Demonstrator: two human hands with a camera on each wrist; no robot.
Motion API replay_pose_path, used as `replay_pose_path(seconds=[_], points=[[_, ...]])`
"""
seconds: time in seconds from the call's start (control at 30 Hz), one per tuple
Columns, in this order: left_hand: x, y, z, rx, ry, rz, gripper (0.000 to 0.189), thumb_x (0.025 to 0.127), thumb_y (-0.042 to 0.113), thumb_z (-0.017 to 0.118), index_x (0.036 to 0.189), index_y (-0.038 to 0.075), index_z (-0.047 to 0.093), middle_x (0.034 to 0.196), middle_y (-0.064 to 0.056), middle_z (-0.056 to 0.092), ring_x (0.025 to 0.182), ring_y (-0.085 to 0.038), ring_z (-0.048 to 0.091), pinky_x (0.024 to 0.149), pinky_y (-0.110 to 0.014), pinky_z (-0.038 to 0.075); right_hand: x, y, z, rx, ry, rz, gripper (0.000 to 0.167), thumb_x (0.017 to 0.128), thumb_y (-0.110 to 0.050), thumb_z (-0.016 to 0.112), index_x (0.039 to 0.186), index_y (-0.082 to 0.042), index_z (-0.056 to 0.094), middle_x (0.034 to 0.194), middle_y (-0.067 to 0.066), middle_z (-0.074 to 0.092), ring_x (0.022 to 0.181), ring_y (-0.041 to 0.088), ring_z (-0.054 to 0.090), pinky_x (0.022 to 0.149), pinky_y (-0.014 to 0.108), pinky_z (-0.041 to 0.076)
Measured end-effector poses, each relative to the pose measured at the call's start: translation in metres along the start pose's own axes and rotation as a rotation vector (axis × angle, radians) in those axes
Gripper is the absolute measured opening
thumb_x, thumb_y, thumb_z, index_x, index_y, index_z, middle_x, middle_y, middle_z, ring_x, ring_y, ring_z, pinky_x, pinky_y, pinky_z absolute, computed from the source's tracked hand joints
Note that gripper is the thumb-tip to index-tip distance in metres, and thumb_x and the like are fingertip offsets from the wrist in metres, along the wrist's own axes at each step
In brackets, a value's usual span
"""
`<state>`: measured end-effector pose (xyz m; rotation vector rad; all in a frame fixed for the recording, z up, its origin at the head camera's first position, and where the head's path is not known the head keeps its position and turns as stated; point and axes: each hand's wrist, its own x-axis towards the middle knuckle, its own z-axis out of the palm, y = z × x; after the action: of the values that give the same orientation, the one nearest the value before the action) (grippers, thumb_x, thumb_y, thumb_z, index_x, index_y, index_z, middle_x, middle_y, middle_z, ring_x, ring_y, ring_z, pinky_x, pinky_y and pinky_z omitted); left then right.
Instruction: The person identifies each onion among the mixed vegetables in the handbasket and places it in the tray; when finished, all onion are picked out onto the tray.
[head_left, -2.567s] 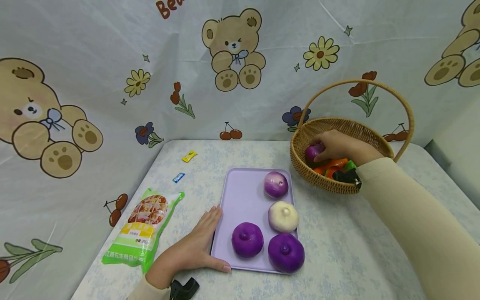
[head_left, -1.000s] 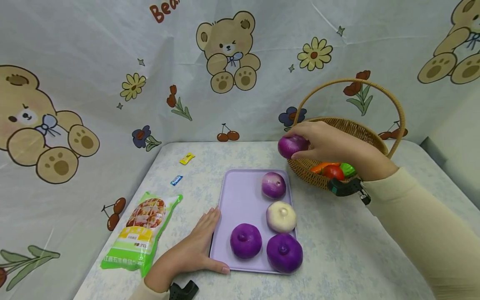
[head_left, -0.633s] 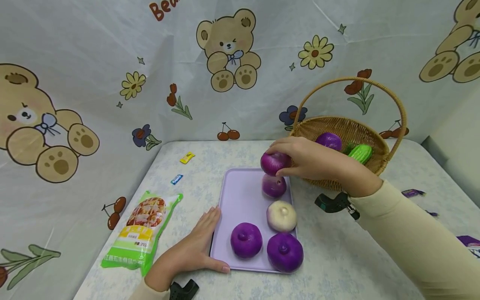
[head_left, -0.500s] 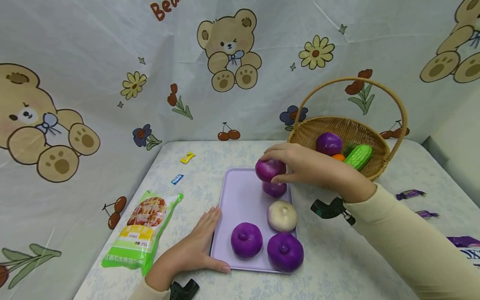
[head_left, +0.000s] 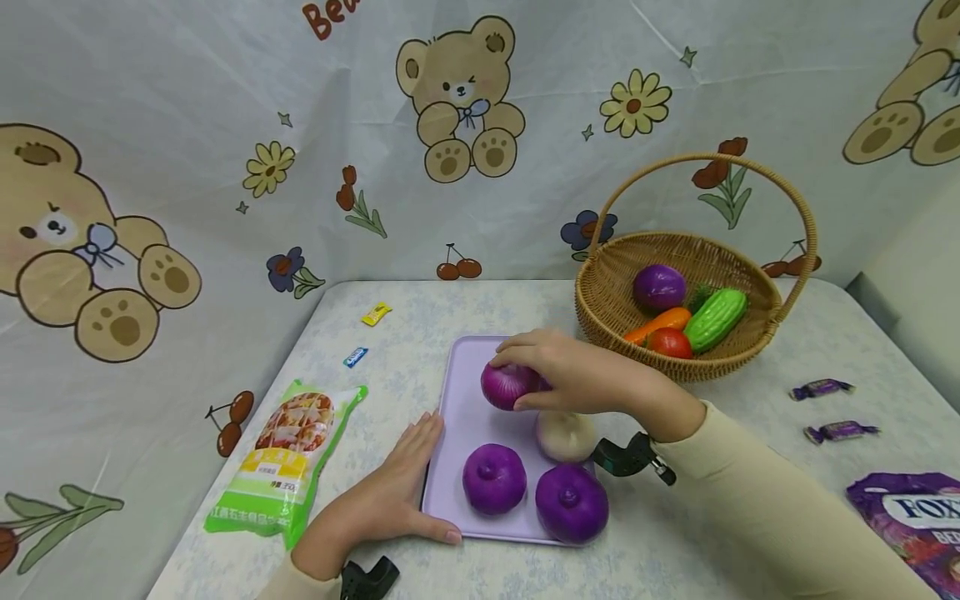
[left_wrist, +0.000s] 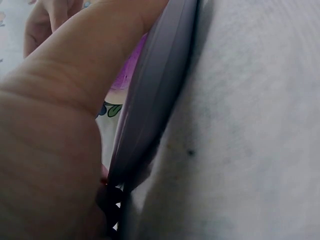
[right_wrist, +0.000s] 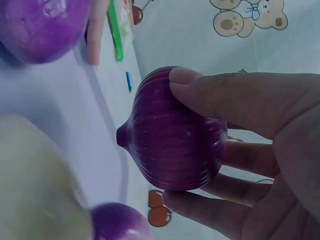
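My right hand [head_left: 562, 371] holds a red onion [head_left: 506, 386] above the lilac tray [head_left: 467, 417], thumb on one side and fingers on the other; the right wrist view shows this grip on the onion [right_wrist: 175, 135] closely. My left hand [head_left: 393, 492] lies along the tray's left edge, fingers straight and thumb at the front edge. On the tray sit a whitish turnip-like vegetable [head_left: 562, 440] and two round purple ones, one nearer the middle [head_left: 494, 480], one at the front right corner [head_left: 572, 505]. A smaller purple one [right_wrist: 122, 222] is mostly hidden behind my right hand in the head view.
A handled wicker basket [head_left: 600, 321] at back right holds a purple vegetable [head_left: 659, 287], carrot [head_left: 660, 323], tomato [head_left: 669, 342] and green cucumber-like vegetable [head_left: 716, 320]. Left are a green food bag [head_left: 288, 458] and two small candies; right, two purple-wrapped candies and a purple bag [head_left: 911, 525].
My right hand has lifted the red onion out of the basket and carried it left and towards me, over the tray. My left hand has stayed at the tray's edge.
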<state>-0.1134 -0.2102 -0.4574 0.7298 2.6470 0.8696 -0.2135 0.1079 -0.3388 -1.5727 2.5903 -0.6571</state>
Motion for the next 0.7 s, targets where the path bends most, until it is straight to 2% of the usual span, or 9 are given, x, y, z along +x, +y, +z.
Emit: replay_pose_path(seconds=[0.43,0.7], points=[[0.000,0.002,-0.001,0.008,0.003,0.021,0.149,0.068,0.075,0.087,0.168,0.002,0.004,0.175,-0.015,0.000,0.159,-0.031,-0.004,0.126,-0.051,0.004,0.002,-0.005,0.036,0.044,-0.041,0.014,0.051,0.093,-0.023,0.085,0.137,-0.005,0.067,0.143,0.012,0.061,0.134,0.029,0.056,0.112,0.044,0.045],[0.000,0.002,-0.001,0.017,0.008,0.049,0.148,0.069,0.074,0.087,0.167,-0.001,0.004,0.174,-0.017,0.000,0.159,-0.032,-0.004,0.126,-0.050,0.003,0.002,-0.005,0.042,0.078,-0.083,0.039,0.052,0.093,-0.023,0.085,0.138,-0.006,0.066,0.144,0.012,0.060,0.135,0.027,0.054,0.114,0.043,0.043]])
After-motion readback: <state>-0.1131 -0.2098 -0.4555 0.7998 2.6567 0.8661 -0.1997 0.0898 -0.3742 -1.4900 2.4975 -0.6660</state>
